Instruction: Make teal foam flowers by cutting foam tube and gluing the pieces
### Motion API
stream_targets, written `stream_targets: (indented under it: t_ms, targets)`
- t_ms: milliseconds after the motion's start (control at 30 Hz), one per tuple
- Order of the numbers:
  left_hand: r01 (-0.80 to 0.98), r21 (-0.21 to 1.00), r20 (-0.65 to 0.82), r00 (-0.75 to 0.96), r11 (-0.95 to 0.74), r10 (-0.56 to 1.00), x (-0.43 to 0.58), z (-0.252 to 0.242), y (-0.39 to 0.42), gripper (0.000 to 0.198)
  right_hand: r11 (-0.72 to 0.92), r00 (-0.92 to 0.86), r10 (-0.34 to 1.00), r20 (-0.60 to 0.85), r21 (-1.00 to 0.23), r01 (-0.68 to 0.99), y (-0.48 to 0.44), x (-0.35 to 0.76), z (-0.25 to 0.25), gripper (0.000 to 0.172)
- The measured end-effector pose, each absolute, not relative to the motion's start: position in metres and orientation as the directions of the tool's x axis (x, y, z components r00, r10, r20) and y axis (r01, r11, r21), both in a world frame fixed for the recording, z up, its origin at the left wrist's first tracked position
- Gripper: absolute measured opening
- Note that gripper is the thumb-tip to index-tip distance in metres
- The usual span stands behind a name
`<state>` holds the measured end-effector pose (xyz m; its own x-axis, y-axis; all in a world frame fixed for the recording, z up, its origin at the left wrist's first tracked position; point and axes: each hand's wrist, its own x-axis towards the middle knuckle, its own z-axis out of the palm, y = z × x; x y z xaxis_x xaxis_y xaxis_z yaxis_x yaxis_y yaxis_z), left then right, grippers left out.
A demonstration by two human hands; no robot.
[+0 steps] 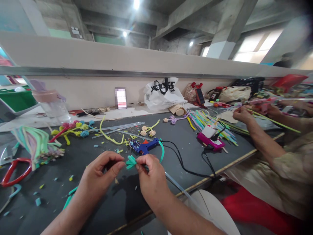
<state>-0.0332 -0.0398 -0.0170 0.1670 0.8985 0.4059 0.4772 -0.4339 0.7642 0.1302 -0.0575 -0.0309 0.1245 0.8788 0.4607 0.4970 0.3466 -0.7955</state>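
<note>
Fuzzy, splayed teal tuft (131, 162) near the blue glue gun (149, 145)
Right hand (153, 171) pinches it; left hand (102, 171) curls just beside, grip unclear.

We see a blue-grn. bunch (131, 161) & a dk. blue glue gun (144, 148) w/ a bit of orange. Our table (179, 132) is dk. gray. We've got red scissor handles (23, 160), a lt. grn. & lt. purple bundle (36, 143), a hot pink power strip (210, 142) & a white bag (156, 101) w/ blk. letters.
</note>
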Motion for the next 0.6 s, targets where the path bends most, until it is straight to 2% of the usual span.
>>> stream_targets:
  t_ms: [100, 200, 400, 600]
  targets:
    - [0.456, 0.806, 0.334, 0.174, -0.376, 0.927, -0.0340, -0.0188, -0.0368, 0.016, 0.422, 0.097, 0.831, 0.548, -0.734, 0.532, -0.0575, 0.1296, -0.0312, 0.017]
    - [0.465, 0.790, 0.336, 0.218, -0.400, 0.917, -0.0326, -0.0193, -0.0363, 0.016, 0.476, 0.048, 0.803, 0.594, -0.687, 0.549, -0.0579, 0.1285, -0.0328, 0.018]
    - [0.518, 0.702, 0.411, 0.265, -0.488, 0.873, -0.0299, -0.0156, -0.0396, 0.015, 0.486, 0.020, 0.792, 0.610, -0.650, 0.585, -0.0582, 0.1281, -0.0362, 0.018]
    - [0.497, 0.698, 0.400, 0.327, -0.516, 0.856, -0.0299, -0.0142, -0.0407, 0.017, 0.495, -0.016, 0.791, 0.612, -0.625, 0.604, -0.0584, 0.1289, -0.0367, 0.018]
